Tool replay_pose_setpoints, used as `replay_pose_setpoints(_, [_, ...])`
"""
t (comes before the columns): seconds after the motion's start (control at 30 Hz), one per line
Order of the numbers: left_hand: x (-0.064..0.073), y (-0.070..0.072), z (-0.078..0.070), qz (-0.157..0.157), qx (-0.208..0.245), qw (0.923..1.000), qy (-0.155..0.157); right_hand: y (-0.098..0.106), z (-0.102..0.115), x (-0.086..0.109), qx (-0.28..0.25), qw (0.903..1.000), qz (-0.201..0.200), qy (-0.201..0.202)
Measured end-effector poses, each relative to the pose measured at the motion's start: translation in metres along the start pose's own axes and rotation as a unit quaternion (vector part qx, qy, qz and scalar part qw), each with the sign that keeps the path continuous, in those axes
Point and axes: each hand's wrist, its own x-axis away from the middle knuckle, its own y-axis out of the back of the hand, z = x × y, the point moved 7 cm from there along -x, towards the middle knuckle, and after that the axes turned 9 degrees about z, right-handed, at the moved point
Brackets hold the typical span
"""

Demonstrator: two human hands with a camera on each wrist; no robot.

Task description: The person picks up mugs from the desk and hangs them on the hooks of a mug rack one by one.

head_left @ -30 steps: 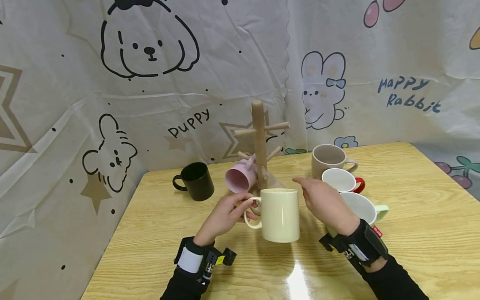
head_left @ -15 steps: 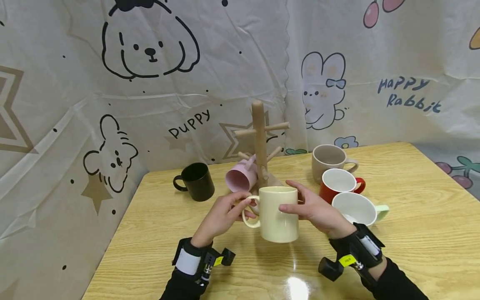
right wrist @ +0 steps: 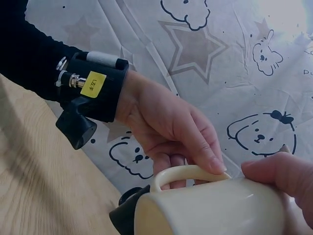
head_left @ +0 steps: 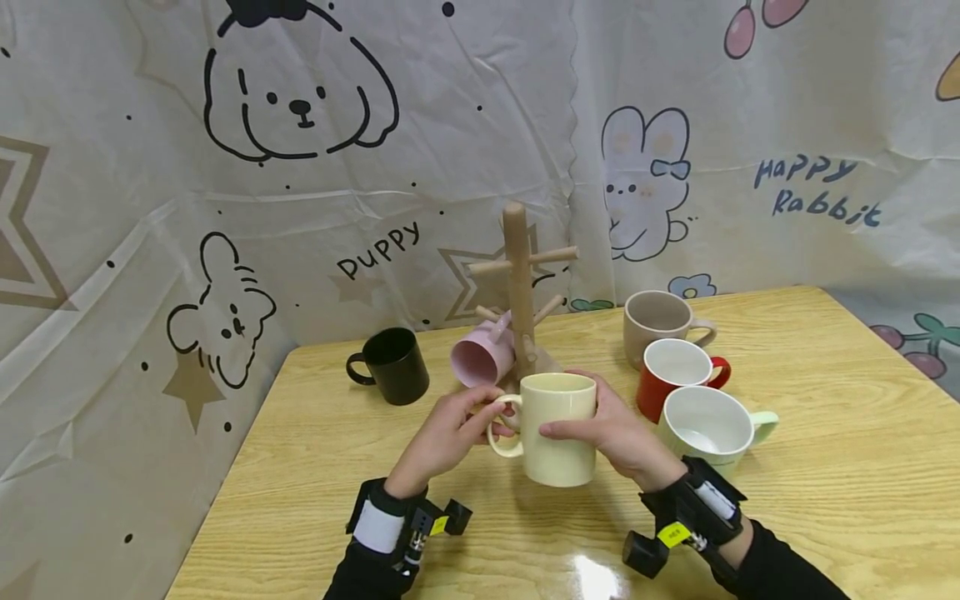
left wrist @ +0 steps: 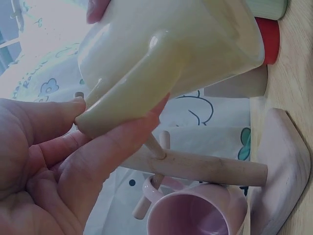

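A glossy cream ceramic mug (head_left: pixel 543 457) is held above the wood-grain surface (head_left: pixel 300 517), on the near side of the pale wooden peg rack (head_left: pixel 519 283). The left hand's (head_left: pixel 442 432) fingers pinch its handle (left wrist: pixel 132 98); the right hand (head_left: pixel 628 435) grips its body. The step seems to be a handover or regrip; the next move probably calls for one hand holding firm while the other lets go.

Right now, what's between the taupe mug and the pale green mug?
The red mug with the white interior stands between them; the head and left wrist views both show it.
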Motion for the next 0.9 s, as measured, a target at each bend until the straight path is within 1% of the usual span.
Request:
replay_pose_setpoints(0.1, [0.001,0.000,0.001,-0.004,0.005,1.0000,-0.005,-0.001,0.000,0.001,0.002,0.9999,-0.013,-0.003])
replay_pose_setpoints(0.2, [0.001,0.002,0.002,-0.015,0.011,0.9998,-0.006,-0.001,0.001,0.001,0.001,0.9999,-0.016,0.002])
replay_pose_setpoints(0.4, [0.002,0.008,0.002,-0.028,0.022,0.9993,0.008,0.002,0.003,0.003,-0.005,0.9997,-0.019,0.013])
replay_pose_setpoints(0.5, [0.005,0.016,0.001,-0.042,0.030,0.9987,0.007,0.005,0.006,0.005,-0.010,0.9991,-0.038,0.016])
replay_pose_setpoints(0.6, [0.010,0.028,0.000,-0.062,0.040,0.9973,-0.001,0.008,0.008,0.007,-0.041,0.9966,-0.063,0.033])
replay_pose_setpoints(0.7, [0.015,0.038,0.001,-0.079,0.041,0.9960,-0.005,0.010,0.006,0.008,-0.106,0.9885,-0.087,0.062])
replay_pose_setpoints(0.8, [0.018,0.044,0.002,-0.088,0.047,0.9950,-0.007,0.010,-0.002,0.007,-0.177,0.9735,-0.116,0.087])
replay_pose_setpoints(0.9, [0.021,0.051,0.006,-0.115,0.071,0.9909,-0.004,0.011,-0.011,0.003,-0.226,0.9575,-0.147,0.104])
